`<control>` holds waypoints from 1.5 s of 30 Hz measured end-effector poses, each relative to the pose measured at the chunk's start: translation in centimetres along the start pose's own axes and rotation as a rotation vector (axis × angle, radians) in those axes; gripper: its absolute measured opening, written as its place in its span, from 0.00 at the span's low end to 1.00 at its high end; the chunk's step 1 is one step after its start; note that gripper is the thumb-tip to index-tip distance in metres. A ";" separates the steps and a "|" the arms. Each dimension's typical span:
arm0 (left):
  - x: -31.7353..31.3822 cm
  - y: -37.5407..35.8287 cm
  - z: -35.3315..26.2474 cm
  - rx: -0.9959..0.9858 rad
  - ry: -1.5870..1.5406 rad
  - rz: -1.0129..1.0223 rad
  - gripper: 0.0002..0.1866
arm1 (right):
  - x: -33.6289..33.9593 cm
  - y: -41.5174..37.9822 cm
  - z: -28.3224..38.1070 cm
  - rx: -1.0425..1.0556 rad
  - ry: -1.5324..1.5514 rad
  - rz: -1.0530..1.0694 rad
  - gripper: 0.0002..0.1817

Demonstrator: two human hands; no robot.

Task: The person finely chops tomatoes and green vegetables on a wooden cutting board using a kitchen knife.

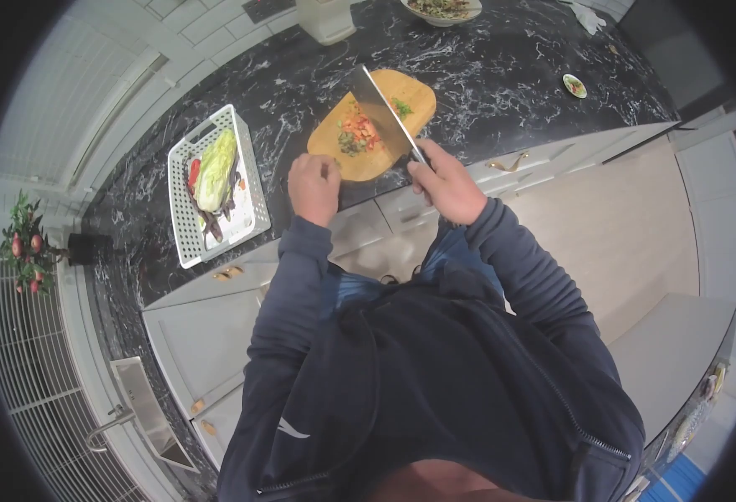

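A wooden cutting board [418, 88] lies on the dark marbled counter. Chopped red and green pieces [358, 134] are heaped on its left part, and a small pile of chopped greens [401, 108] is at its right. My right hand [450, 182] is closed round the handle of a broad cleaver [378, 109], whose blade slants across the board between the two piles. At the board's lower left edge is my left hand [314, 188], its fingers curled in; whether anything is inside them is hidden.
Left on the counter [280, 84], a white basket [261, 219] holds a leafy cabbage [217, 171] and red and dark vegetables. A bowl of food [442, 10] and a white container [326, 21] stand at the back; a small dish [575, 85] is to the right.
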State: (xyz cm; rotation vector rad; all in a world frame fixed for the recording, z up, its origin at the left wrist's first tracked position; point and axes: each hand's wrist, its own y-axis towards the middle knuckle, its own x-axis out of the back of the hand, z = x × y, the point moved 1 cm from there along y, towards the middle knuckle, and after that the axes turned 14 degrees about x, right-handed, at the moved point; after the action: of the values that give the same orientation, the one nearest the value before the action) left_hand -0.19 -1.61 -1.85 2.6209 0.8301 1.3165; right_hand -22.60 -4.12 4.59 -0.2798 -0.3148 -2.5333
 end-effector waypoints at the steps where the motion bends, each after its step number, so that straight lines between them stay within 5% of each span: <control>1: -0.1 0.3 0.2 -0.041 0.046 0.034 0.07 | 0.0 -0.1 0.2 0.010 -0.022 0.039 0.18; 12: 0.2 0.3 0.1 -0.068 0.158 0.163 0.12 | -2.7 2.5 1.7 0.032 -0.347 0.504 0.19; 45: -0.2 -0.5 1.0 -0.132 0.121 0.010 0.06 | -3.2 4.3 1.4 0.026 -0.381 0.499 0.15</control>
State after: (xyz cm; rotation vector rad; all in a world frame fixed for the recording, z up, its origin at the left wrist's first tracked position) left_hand 0.26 -1.12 -2.80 2.4683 0.7193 1.4907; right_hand -17.36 -5.62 5.74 -0.7362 -0.3689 -1.9741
